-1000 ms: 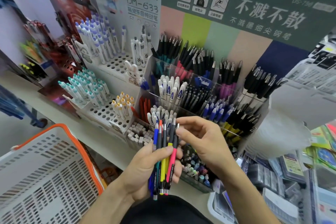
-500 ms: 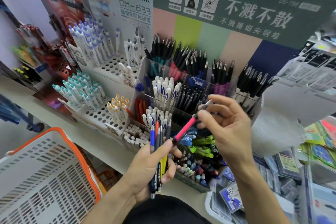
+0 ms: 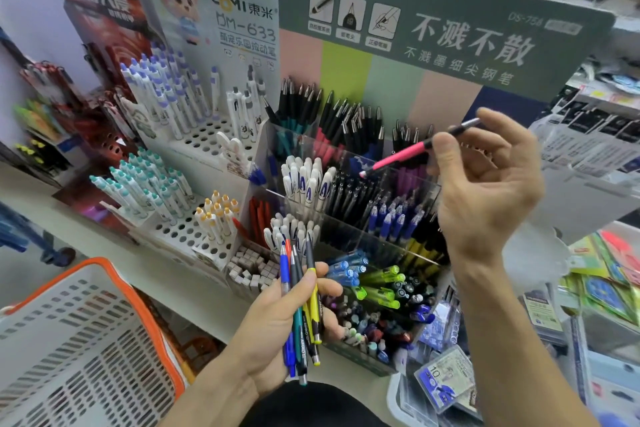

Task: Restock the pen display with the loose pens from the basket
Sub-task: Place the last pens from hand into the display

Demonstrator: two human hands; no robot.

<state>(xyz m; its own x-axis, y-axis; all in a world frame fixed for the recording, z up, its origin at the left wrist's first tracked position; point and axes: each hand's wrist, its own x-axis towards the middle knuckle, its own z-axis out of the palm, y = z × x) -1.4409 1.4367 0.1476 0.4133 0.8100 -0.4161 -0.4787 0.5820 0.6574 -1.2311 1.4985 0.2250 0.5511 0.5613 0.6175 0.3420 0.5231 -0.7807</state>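
landmark: clear acrylic tiered pen display (image 3: 349,156) under green header card. right hand (image 3: 485,191) pinches pink-and-black pen (image 3: 408,154) between thumb and fingertips, pen tilted, tip low over display's back rows. left hand (image 3: 277,319) grips bundle of blue, teal, yellow pens (image 3: 301,308) in front of display. white plastic basket with orange rim (image 3: 79,340) left of display, below shelf.

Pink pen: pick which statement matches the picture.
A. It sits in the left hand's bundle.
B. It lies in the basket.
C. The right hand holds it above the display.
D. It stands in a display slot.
C: the right hand pinches the pink pen at its dark upper end, in the air over the pen display.
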